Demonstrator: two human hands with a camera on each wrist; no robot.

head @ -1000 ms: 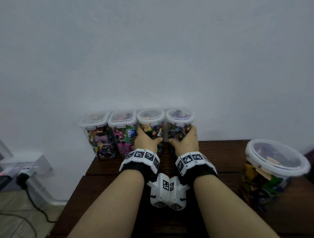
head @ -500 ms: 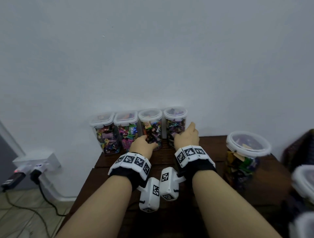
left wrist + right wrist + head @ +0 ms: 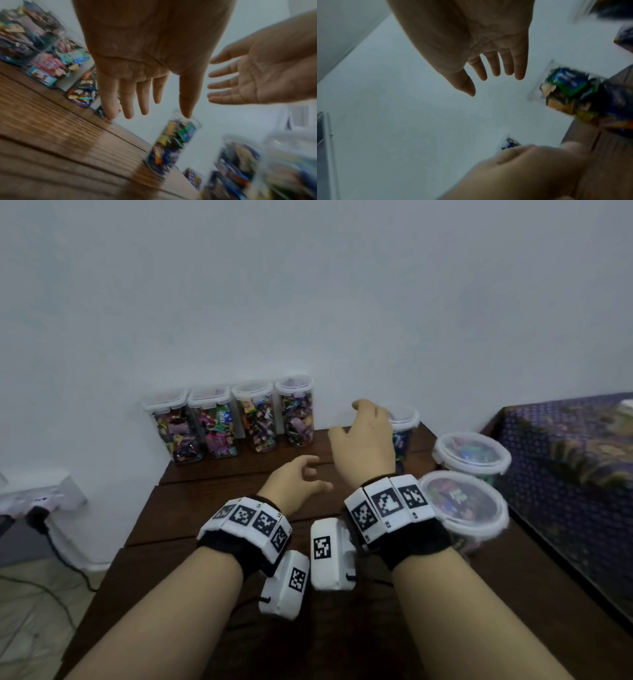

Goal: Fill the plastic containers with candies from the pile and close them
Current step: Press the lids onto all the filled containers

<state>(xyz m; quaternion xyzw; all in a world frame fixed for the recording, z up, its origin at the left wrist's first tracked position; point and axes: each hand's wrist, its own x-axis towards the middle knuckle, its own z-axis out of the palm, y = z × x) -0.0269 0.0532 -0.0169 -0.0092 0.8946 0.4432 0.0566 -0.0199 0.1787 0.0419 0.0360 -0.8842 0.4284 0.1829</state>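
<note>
Over the wooden table (image 3: 212, 501) we keep both hands empty: right hand (image 3: 364, 441) spread wide, fingers straight, left hand (image 3: 294, 482) loose and half-curled just beside it. Right behind our right fingers stands a lidded candy container (image 3: 404, 422). Two more lidded tubs (image 3: 471, 453) sit right of that hand. Left of both hands, four filled, closed containers (image 3: 229, 419) line the wall (image 3: 308, 285).
</note>
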